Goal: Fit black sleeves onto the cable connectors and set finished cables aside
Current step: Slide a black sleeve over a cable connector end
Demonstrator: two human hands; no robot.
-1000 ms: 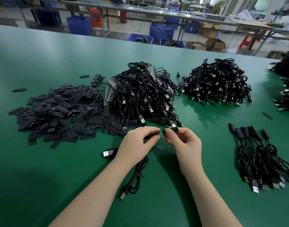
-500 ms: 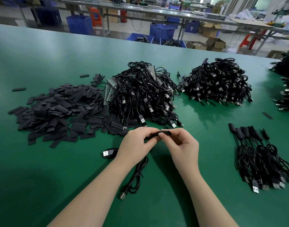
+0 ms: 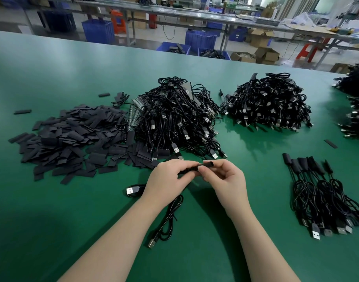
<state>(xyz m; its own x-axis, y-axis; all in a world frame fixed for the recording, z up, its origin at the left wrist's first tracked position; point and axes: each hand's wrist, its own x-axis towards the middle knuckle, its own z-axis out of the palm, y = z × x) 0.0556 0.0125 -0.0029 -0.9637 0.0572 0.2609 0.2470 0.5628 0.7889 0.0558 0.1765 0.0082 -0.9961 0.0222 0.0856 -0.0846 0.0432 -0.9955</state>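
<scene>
Both hands meet over the green table (image 3: 52, 210). My left hand (image 3: 168, 180) pinches the connector end of a black cable (image 3: 170, 218), whose loop and USB plug trail down toward me. My right hand (image 3: 225, 180) holds a black sleeve (image 3: 207, 164) that sits over the connector tip between the two hands. A heap of flat black sleeves (image 3: 72, 137) lies at the left. A pile of bare cables (image 3: 178, 119) rises just beyond my hands. Sleeved cables (image 3: 321, 190) lie in a row at the right.
A second cable pile (image 3: 270, 102) sits at the back right, and more cables (image 3: 355, 115) reach the right edge. A loose USB plug (image 3: 133, 190) lies left of my left wrist. Stray sleeves (image 3: 330, 143) dot the table. Blue crates and benches stand beyond the far edge.
The hands were a little apart, with the sleeve in the right and the connector in the left. They have come together and the sleeve now sits over the connector end.
</scene>
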